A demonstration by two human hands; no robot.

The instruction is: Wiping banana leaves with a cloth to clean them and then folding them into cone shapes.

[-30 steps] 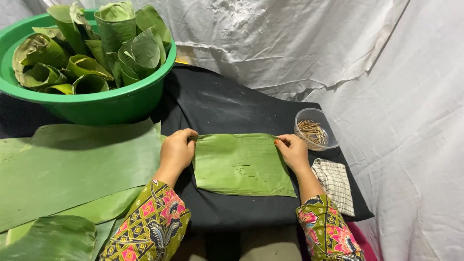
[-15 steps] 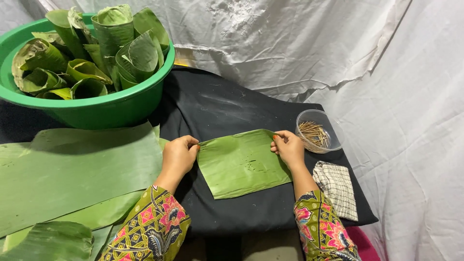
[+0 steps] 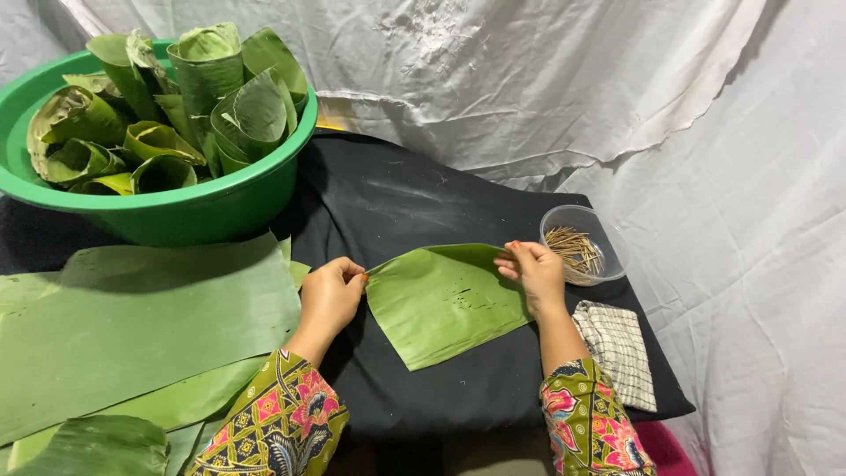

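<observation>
I see my left hand [image 3: 330,295] and right hand [image 3: 531,269] each pinching a top corner of the banana leaf piece [image 3: 445,301], lifting its far edge off the black worktop [image 3: 397,203], as if to curl it; sticks bowl [image 3: 582,245] sits beside the right hand.

A roughly square green banana-leaf piece [image 3: 443,300] is held over a black cloth, tilted, its two upper corners pinched and lifted so that the top edge is curled up, while its lower corner is laid flat; small dark flecks are seen near its middle.
</observation>
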